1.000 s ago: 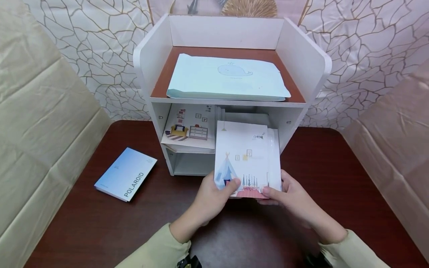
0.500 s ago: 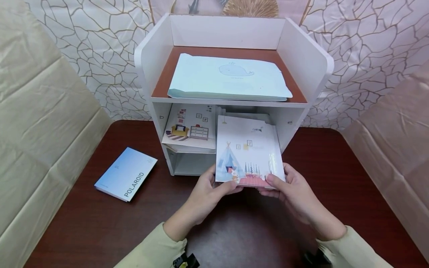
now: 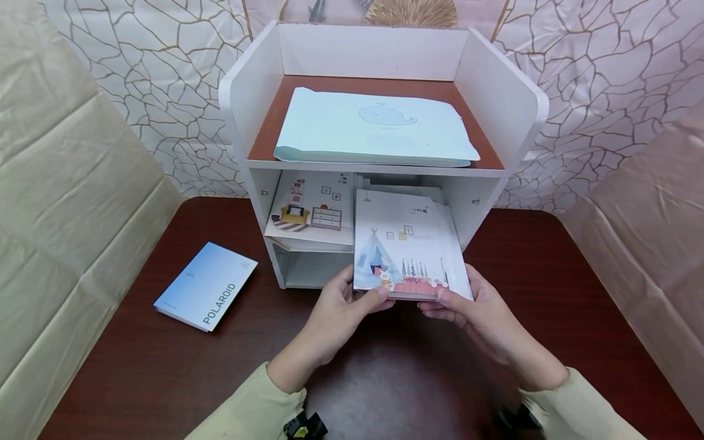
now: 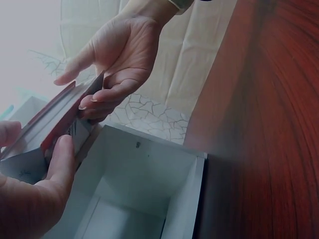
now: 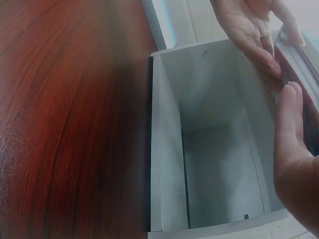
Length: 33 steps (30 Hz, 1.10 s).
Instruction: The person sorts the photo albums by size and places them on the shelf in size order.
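Both hands hold a white book (image 3: 404,244) with a blue tent on its cover, at the right part of the middle shelf. My left hand (image 3: 341,315) grips the book's near left corner, thumb on the cover and fingers beneath. At the near right corner my right hand (image 3: 489,318) pinches it the same way. In the left wrist view the book's edge (image 4: 55,117) shows white pages and reddish covers between the hands. The book's far end overlaps white books (image 3: 412,191) further in. Left of it on the shelf lies another white book (image 3: 316,211) with a drawn sofa and dresser.
The white shelf unit (image 3: 255,195) stands on a dark red-brown table (image 3: 220,379). On its top lies a pale blue packet (image 3: 374,125) with a whale drawing. A blue POLAROID book (image 3: 206,286) lies left of the unit. Beneath the middle shelf is a lower compartment (image 5: 219,164).
The tent-cover book has moved away from me, further over the shelf, with both hands. A white layer that stuck out at its right is now nearly flush with it.
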Available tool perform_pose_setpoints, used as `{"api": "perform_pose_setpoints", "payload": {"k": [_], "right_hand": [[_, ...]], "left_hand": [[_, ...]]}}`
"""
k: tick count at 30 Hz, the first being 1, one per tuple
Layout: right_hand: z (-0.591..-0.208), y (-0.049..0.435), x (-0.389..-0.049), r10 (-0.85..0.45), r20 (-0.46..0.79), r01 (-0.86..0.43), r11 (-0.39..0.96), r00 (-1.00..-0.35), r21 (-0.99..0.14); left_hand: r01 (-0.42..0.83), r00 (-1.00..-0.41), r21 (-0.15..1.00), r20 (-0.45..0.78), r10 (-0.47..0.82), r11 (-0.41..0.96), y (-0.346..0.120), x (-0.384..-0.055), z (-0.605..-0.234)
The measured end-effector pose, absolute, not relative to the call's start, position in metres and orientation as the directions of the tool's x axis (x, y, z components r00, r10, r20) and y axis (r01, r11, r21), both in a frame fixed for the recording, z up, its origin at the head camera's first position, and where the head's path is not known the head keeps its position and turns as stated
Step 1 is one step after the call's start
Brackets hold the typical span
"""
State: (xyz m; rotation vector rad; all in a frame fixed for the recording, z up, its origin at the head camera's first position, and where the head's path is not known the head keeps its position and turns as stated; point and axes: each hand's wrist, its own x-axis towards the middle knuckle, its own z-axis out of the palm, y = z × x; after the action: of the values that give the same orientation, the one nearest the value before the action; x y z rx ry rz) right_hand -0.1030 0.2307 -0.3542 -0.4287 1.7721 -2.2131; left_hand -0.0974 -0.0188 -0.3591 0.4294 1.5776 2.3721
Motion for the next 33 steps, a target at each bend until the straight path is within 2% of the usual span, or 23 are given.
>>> {"api": "perform_pose_setpoints", "payload": {"k": [7, 16, 25, 33], "right_hand": [[-0.354, 0.227, -0.107, -0.352, 0.055, 0.019, -0.203, -0.934, -0.979], [-0.353, 0.218, -0.119, -0.258, 0.009, 0.045, -0.204, -0.966, -0.978], [-0.354, 0.211, -0.129, -0.165, 0.002, 0.039, -0.241, -0.986, -0.970], [-0.351, 0.204, -0.135, -0.052, -0.060, 0.071, -0.248, -0.997, -0.966]], "left_hand": [[-0.057, -0.929, 0.920, 0.094, 0.359, -0.388, -0.018, -0.103, -0.360], [-0.166, -0.944, 0.876, -0.008, 0.329, -0.453, -0.013, -0.118, -0.356], [-0.207, -0.951, 0.820, -0.039, 0.307, -0.534, -0.006, -0.133, -0.358], [-0.210, -0.963, 0.851, -0.096, 0.252, -0.481, -0.001, -0.142, -0.356]]}}
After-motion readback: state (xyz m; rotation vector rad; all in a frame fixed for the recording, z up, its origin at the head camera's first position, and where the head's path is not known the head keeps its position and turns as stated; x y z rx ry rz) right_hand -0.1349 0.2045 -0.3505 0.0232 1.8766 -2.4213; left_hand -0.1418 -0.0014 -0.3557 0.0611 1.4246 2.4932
